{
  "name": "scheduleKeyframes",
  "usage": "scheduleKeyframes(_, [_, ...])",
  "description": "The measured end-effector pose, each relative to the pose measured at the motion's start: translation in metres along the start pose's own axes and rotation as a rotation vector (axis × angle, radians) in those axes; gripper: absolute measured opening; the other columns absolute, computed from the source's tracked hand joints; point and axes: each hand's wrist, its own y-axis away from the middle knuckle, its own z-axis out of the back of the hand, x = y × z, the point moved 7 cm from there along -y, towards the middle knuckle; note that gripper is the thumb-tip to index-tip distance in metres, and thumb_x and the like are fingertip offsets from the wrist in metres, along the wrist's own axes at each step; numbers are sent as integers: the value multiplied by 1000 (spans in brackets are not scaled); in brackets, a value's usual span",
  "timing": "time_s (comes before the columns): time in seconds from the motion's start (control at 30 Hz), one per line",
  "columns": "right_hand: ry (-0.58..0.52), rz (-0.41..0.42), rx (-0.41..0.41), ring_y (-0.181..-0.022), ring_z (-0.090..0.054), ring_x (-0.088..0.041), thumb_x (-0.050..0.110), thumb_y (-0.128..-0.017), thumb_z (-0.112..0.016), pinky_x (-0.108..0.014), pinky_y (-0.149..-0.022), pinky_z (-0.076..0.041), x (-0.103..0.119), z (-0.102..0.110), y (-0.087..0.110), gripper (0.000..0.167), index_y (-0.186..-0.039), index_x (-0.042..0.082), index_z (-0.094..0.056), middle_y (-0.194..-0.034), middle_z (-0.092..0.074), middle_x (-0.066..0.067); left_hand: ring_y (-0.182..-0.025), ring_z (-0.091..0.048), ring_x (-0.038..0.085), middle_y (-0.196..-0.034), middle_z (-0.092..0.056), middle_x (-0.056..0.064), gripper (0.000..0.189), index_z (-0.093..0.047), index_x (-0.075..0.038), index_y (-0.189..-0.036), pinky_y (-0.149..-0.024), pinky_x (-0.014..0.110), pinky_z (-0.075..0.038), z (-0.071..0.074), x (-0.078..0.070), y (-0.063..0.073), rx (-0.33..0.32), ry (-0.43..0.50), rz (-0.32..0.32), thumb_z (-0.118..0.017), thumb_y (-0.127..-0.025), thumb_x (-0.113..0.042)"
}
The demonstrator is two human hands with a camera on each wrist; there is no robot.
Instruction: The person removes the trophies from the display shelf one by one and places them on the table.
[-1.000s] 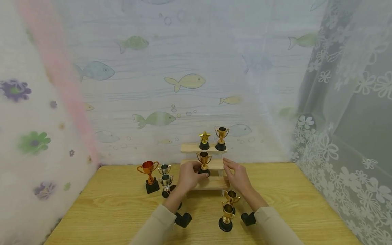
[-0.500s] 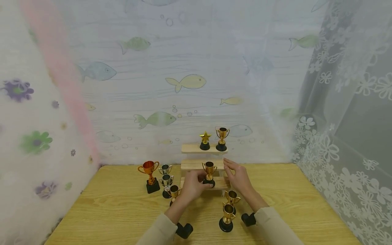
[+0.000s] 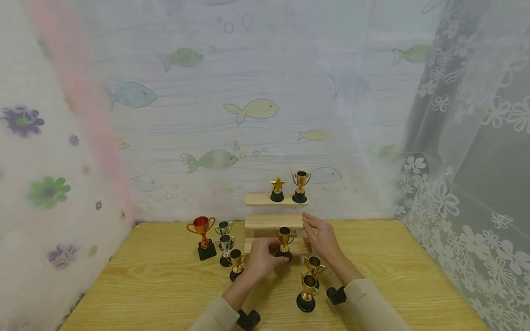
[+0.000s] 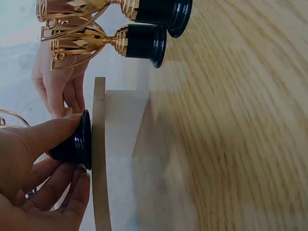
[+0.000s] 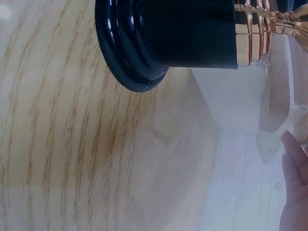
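Observation:
My left hand (image 3: 262, 258) pinches the black base of a small gold trophy cup (image 3: 284, 236) between thumb and fingers. The trophy is upright at the lowest board of a three-tier wooden stand (image 3: 257, 201). In the left wrist view its base (image 4: 72, 147) is right at the board's upper face (image 4: 99, 183). My right hand (image 3: 324, 236) reaches to the stand's right side, its fairly straight fingers at the end of the middle board. A gold star trophy (image 3: 277, 187) and another gold cup (image 3: 300, 186) stand on the top board.
On the wooden table (image 3: 157, 285), left of the stand, are a larger orange-red cup (image 3: 201, 236), two silver cups (image 3: 225, 243) and a gold cup (image 3: 236, 263). Two more gold cups (image 3: 308, 286) stand in front, near my right forearm. A fish-patterned curtain (image 3: 256, 138) hangs behind.
My left hand has brought the gold trophy cup down and toward me, from in front of the middle board to the lowest board. The right hand has stayed at the stand's side.

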Motion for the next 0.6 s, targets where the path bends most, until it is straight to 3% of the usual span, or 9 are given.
scheduleKeyframes(0.13, [8,10,-9,-133,-55,-38,12,-105,-58,-54,-108,-43,1,0,0,33,-132,-6,-65,-142,-60,-17,-64,-45,12,-73,-62,12,20,-73,-3,-87,-59,25,-37,0,-2,4,-7,-3,-27,-89,-76,-3])
scheduleKeyframes(0.6, [10,4,-3,-134,-54,-37,14,-106,-57,-54,-109,-43,2,1,0,34,-133,-5,-64,-144,-59,-13,-64,-45,8,-70,-60,3,22,-74,-7,-86,-59,25,-39,-10,7,15,39,-15,33,-92,-73,-7])
